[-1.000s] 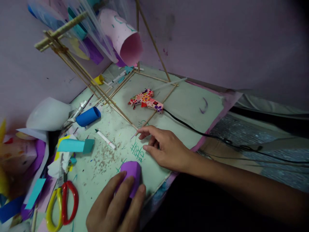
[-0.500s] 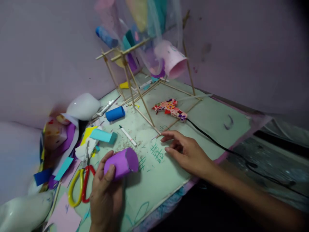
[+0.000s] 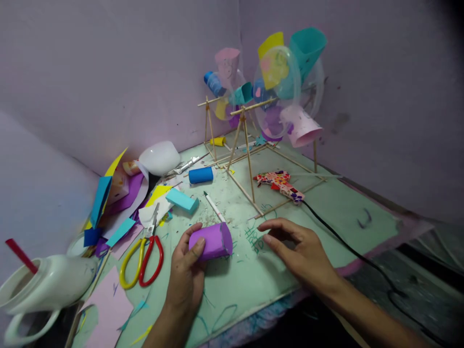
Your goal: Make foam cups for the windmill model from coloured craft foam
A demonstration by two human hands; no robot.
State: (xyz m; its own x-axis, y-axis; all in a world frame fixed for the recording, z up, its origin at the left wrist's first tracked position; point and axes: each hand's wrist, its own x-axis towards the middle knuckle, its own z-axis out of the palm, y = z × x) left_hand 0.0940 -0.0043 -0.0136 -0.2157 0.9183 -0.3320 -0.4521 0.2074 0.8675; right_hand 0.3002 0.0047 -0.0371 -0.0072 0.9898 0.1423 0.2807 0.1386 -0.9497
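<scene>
My left hand grips a purple paper cup shape, thumb on its near side and fingers behind. Its wider end points right, toward my right hand. That hand hovers over the table with nothing in it, fingers slightly curled and thumb apart. Beyond my right hand lies a flower-patterned glue gun with a glue stick out of its back and a black cord. Behind the cup lies a white marker with a green tip. Scissors with yellow and red handles rest left of my left hand.
Stick frames at the back carry clear wheels with coloured paper cups. A blue paper roll and a turquoise paper piece lie mid-table. Paper scraps and a white jug crowd the left.
The view has swung left and up, so the table things sit further right and the jug shows more fully. Both hands keep about the same pose, the left still holding the purple cup.
</scene>
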